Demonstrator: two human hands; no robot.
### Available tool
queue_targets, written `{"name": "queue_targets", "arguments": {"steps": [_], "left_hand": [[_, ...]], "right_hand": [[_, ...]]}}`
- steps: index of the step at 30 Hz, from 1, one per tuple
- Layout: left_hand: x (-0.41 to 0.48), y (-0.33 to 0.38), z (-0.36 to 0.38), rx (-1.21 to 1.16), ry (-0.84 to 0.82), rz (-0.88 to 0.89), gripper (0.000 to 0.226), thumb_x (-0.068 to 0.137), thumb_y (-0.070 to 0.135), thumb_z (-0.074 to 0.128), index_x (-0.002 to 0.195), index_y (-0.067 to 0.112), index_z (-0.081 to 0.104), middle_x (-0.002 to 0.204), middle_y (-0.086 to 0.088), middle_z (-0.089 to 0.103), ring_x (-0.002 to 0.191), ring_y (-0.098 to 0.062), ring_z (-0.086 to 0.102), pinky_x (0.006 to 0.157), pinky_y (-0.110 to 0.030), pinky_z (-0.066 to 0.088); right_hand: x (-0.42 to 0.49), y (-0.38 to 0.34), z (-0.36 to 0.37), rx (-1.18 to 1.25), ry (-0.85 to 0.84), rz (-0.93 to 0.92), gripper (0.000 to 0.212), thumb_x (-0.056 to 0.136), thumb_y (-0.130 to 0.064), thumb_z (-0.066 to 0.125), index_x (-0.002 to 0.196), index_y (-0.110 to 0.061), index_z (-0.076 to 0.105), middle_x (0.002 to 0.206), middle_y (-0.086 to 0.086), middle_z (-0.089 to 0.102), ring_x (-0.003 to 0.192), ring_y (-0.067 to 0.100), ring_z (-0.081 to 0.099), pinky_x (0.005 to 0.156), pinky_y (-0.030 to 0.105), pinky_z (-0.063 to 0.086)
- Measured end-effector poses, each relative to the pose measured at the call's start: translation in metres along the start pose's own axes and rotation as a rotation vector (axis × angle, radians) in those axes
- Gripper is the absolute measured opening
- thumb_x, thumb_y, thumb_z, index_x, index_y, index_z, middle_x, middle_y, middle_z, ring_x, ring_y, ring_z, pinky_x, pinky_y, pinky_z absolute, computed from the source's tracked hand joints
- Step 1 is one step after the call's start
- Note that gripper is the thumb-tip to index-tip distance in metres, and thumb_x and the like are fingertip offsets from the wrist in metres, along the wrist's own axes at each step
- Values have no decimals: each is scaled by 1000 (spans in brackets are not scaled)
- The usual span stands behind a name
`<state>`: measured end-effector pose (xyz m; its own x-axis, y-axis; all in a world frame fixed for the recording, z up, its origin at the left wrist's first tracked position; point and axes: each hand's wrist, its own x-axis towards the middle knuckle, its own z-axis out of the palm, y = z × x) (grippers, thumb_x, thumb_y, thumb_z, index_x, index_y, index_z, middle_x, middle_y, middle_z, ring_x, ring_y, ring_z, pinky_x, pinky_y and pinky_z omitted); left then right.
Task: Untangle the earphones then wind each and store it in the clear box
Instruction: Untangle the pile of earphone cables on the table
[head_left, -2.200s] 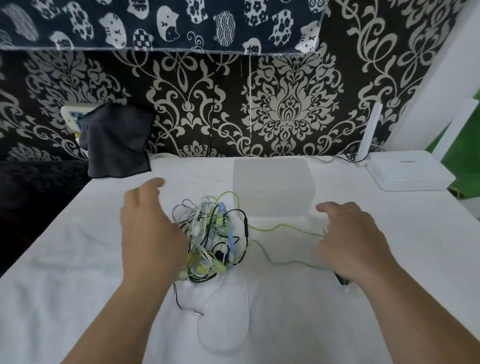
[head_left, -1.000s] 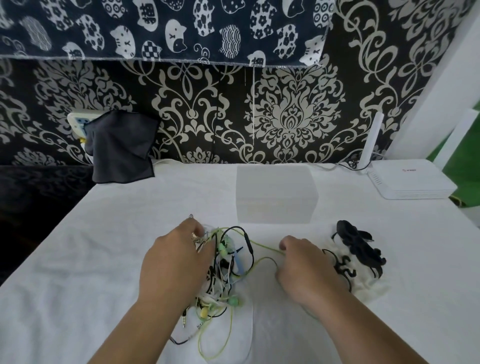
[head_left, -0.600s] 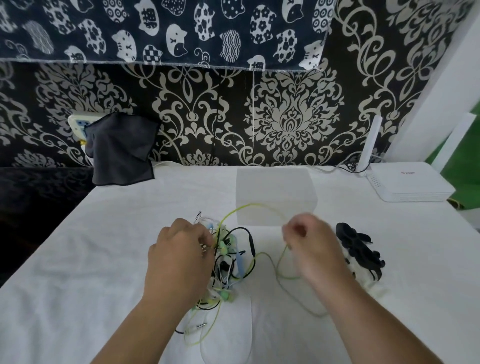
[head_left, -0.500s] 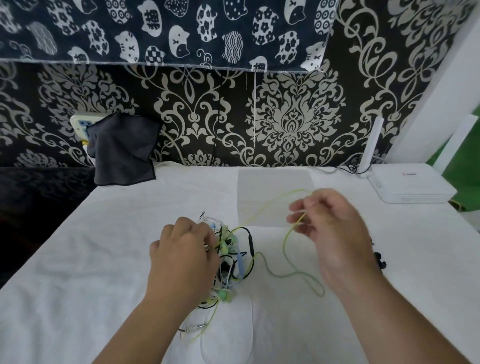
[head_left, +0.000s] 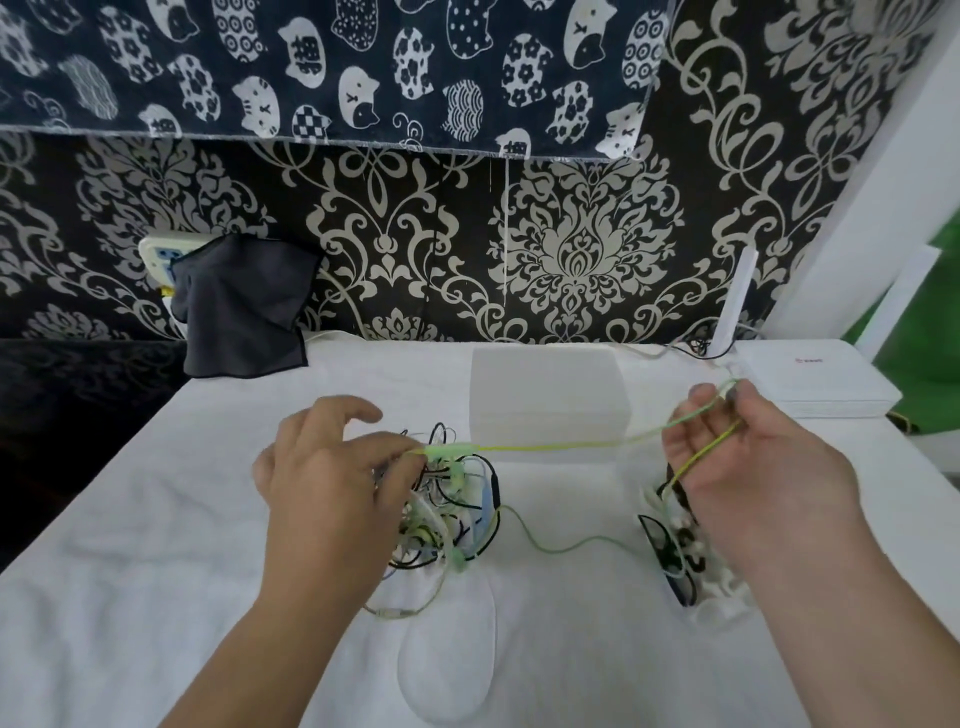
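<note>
A tangle of earphones (head_left: 452, 512) in black, white, blue and green lies on the white cloth at the middle. My left hand (head_left: 332, 483) presses on its left side and pinches the green cable where it leaves the heap. That green cable (head_left: 561, 445) runs taut to the right, up to my right hand (head_left: 748, 467), which is raised and pinches a loop of it between thumb and fingers. A slack stretch of the same cable (head_left: 566, 545) lies on the cloth below. The clear box (head_left: 545, 400) stands behind the tangle.
A small heap of black and white clips (head_left: 680, 551) lies under my right hand. A white router (head_left: 821, 384) sits at the back right, with its antenna up. A dark cloth (head_left: 244, 312) hangs over a socket at the back left. The white table cover (head_left: 156, 519) ends at left.
My right hand has drawn the green cable up and far to the right, so it now runs taut from the tangle. My left hand stays on the tangle.
</note>
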<state>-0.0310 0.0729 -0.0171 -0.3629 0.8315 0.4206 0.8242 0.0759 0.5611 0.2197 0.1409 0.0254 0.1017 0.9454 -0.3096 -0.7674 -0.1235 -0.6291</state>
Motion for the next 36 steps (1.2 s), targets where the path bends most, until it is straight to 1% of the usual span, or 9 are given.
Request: {"name": "queue_targets", "arguments": {"steps": [3, 8, 13, 18, 21, 24, 28, 33, 36], "left_hand": [[0, 9, -7, -269, 27, 1, 16, 85, 34, 67, 82, 48, 74, 112, 23, 55, 114, -8, 49, 85, -48, 52], [0, 14, -13, -388, 135, -59, 23, 91, 11, 68, 81, 31, 73, 93, 18, 65, 74, 0, 61, 60, -6, 40], [2, 9, -12, -387, 153, -158, 19, 91, 13, 68, 80, 28, 72, 82, 11, 68, 74, -4, 61, 59, -7, 39], [0, 8, -10, -401, 123, -168, 16, 91, 14, 67, 82, 26, 73, 84, 10, 70, 72, -10, 61, 59, -9, 41], [0, 9, -10, -403, 118, -159, 17, 91, 15, 66, 81, 27, 72, 83, 10, 70, 69, -12, 61, 57, -9, 41], [1, 10, -12, -423, 133, -187, 20, 93, 21, 65, 76, 29, 71, 67, 15, 64, 54, -18, 53, 51, -11, 38], [4, 5, -16, -453, 193, -264, 32, 99, 34, 57, 72, 23, 71, 52, -10, 51, 49, -19, 42, 45, -19, 31], [10, 0, -19, -542, 342, -397, 42, 104, 32, 48, 71, 14, 66, 69, 1, 68, 54, -2, 53, 49, -12, 37], [13, -6, -22, -542, 413, -455, 39, 103, 36, 47, 72, 17, 63, 65, -1, 66, 60, -10, 58, 62, -29, 45]], "right_hand": [[6, 7, -6, -348, 118, -38, 16, 99, -12, 52, 84, -16, 56, 63, 6, 70, 55, 20, 64, 60, 30, 53], [3, 23, -7, -794, -3, 28, 11, 96, -6, 58, 86, -8, 60, 80, 13, 73, 57, 22, 69, 56, 30, 53], [0, 42, -15, -1458, -202, 0, 28, 80, -13, 76, 102, -23, 63, 79, 4, 68, 48, 11, 61, 51, 23, 43], [-2, 78, -17, -1707, -408, 26, 41, 83, -33, 71, 121, -38, 57, 83, -9, 62, 68, 8, 61, 58, 23, 44], [-2, 102, -19, -1659, -545, 66, 48, 86, -19, 62, 131, -34, 58, 88, -10, 58, 71, 8, 59, 58, 19, 40], [-1, 110, -19, -1660, -530, 25, 29, 83, -13, 58, 104, -26, 74, 75, -9, 64, 65, 12, 60, 59, 27, 47], [0, 87, -9, -1606, -240, -458, 36, 81, -1, 62, 102, -28, 73, 96, -12, 74, 90, 6, 68, 86, 30, 56], [-5, 49, 6, -864, -175, -426, 56, 79, 19, 58, 110, -26, 66, 111, -11, 73, 107, 1, 68, 86, 18, 52], [-4, 26, 7, -472, -155, -276, 46, 86, 15, 53, 118, -15, 65, 114, -2, 74, 112, 12, 68, 97, 31, 51]]}}
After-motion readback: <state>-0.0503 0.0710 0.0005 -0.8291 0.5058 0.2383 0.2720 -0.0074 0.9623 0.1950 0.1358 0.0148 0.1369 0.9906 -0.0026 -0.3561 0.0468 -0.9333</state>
